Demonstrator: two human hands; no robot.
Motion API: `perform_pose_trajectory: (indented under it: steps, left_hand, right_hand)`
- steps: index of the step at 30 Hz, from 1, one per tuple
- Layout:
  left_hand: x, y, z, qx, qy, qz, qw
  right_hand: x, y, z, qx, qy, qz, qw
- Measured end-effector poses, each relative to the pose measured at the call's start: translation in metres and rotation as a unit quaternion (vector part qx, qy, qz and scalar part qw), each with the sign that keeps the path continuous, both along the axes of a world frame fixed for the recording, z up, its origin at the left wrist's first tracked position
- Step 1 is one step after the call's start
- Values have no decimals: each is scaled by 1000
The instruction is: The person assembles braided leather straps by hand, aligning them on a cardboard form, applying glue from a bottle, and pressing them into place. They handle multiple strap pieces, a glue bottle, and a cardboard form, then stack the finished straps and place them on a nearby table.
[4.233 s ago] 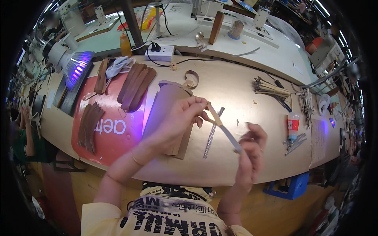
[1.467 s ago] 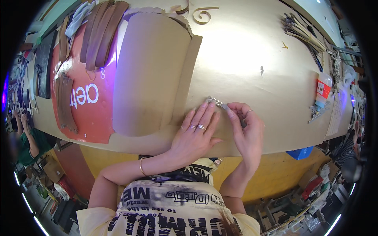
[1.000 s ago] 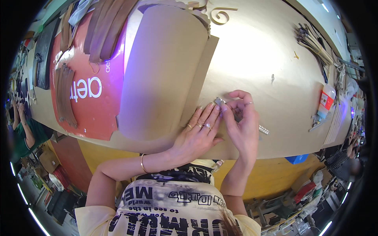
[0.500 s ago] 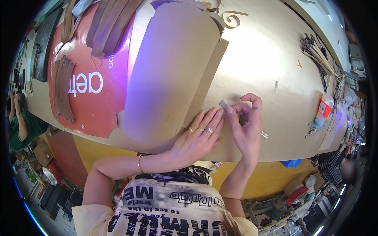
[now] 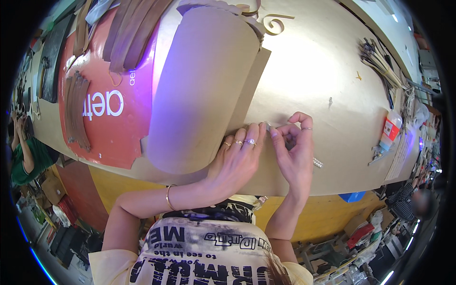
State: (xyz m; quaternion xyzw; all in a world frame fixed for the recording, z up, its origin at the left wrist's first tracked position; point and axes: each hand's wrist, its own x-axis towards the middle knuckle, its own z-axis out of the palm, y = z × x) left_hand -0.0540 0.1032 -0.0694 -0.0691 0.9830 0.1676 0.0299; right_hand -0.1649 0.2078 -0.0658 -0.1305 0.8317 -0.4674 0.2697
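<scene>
Between thumb and bent fingers, my right hand (image 5: 294, 152) pinches a small silvery piece (image 5: 267, 127), mostly covered by fingertips. My left hand (image 5: 240, 154), with rings, is beside it; its fingers are close together and curled downward, the index fingertip meeting the silvery piece. Its thumb and whatever lies under the fingers are hidden. Just left of that hand lies a large brown sheet (image 5: 199, 90) with a rounded near end, resting over a straight-edged brown strip (image 5: 254, 80). A second silvery, ridged piece (image 5: 318, 163) rests by my right wrist.
A red cardboard panel (image 5: 114, 128) carries brown strips (image 5: 78, 111) on the left. A curled tan strip (image 5: 275, 23) lies far off. To the right are a bundle of thin strips (image 5: 380, 61) and a bottle (image 5: 390, 128) with a red label. Another person's arm (image 5: 26, 147) shows far left.
My left hand has gone from lying flat to curled fingers, its index fingertip now at the silvery piece. My right hand has shifted slightly left, keeping its pinch.
</scene>
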Motion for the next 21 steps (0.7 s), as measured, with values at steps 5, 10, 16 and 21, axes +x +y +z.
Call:
perform_pose_trajectory:
  steps: [5, 10, 16, 21]
  left_hand:
    - [-2, -1, 0, -72, -9, -39, 997]
    - [-3, 3, 2, -184, -30, -72, 980]
    - [-5, 5, 0, -219, -28, -75, 972]
    - [-5, 6, 2, -167, -53, -66, 982]
  right_hand:
    - [1, -1, 8, 38, 11, -12, 999]
    - [-2, 20, 24, 205, 44, -30, 977]
    - [-1, 37, 19, 171, 2, -55, 984]
    - [-3, 39, 16, 177, 6, -43, 983]
